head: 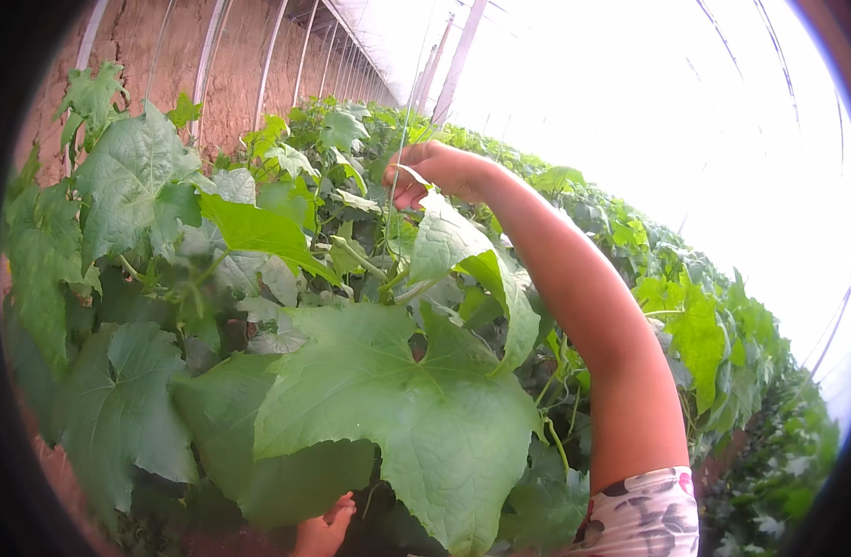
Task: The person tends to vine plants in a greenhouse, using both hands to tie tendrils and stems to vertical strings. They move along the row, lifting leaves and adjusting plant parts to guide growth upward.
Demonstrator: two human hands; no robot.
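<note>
My right hand [425,174] is raised at the upper middle, its bent fingers at a thin green string [402,132] that runs down into a climbing vine. Whether the fingers hold the string or a bit of the plant cannot be told. Just below the hand, a curled leaf [448,240] hangs against the wrist. A thick green vine stem [359,257] shows behind the leaves. Low in the view, my left hand [326,529] is partly hidden under a broad green leaf [411,390], fingers bent; what it holds, if anything, is hidden.
Dense leafy vines [676,327] run back in rows on both sides. At the upper left stands an earthen wall [244,69] with pale upright poles. A slanted post [460,63] rises behind my right hand, and bright translucent greenhouse film [606,83] spans above.
</note>
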